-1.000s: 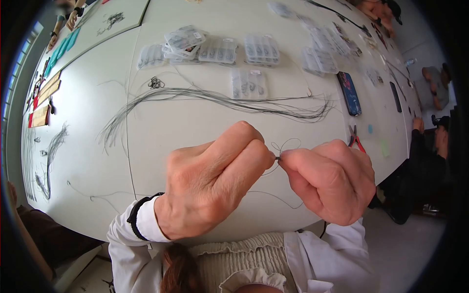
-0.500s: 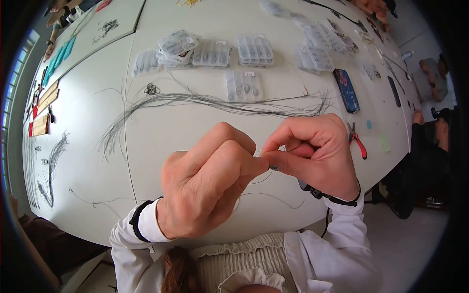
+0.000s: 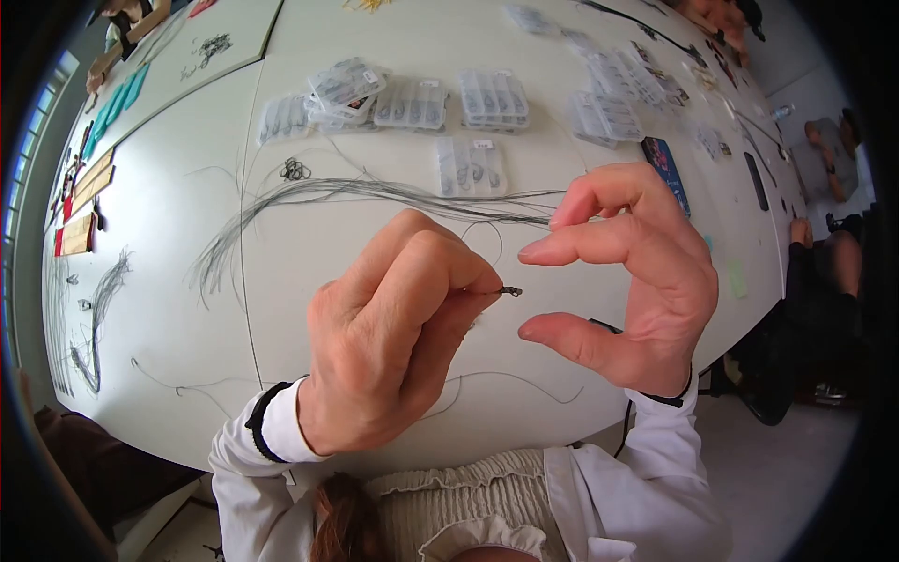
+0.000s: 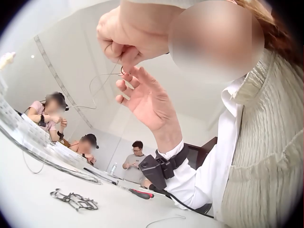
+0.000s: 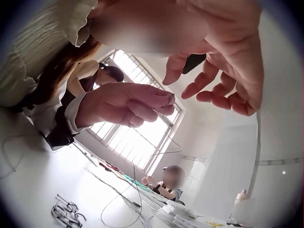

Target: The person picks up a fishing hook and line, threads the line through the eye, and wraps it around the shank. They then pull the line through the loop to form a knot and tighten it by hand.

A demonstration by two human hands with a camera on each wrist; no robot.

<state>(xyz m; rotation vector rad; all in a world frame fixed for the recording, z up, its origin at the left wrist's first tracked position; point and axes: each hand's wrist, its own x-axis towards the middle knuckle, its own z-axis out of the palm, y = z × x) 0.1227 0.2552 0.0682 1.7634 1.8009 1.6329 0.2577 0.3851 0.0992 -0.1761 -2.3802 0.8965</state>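
Note:
My left hand (image 3: 389, 332) pinches a small dark fishing hook (image 3: 510, 291) between thumb and fingertips, most of it hidden by the fingers. Only its dark end pokes out towards the right. Thin line (image 3: 484, 223) loops from it above the fingers, and in the right wrist view the line (image 5: 141, 199) hangs down over the table. Opposite, my right hand (image 3: 646, 272) is spread, thumb apart from the fingers, holding nothing. Its fingertips stand a little way off the hook's end.
Beyond the hands lies a long bundle of dark line (image 3: 375, 190), with a small heap of dark hooks (image 3: 294, 170) behind it. Clear plastic boxes (image 3: 409, 103) stand farther back. A patterned phone (image 3: 663, 164) is partly behind my right hand. Red-handled pliers (image 4: 141, 194) lie nearby. Other people sit around.
My right hand first pinched at the dark piece beside the left fingertips, turned, then let go and spread its fingers away to the right. The left hand keeps its pinch.

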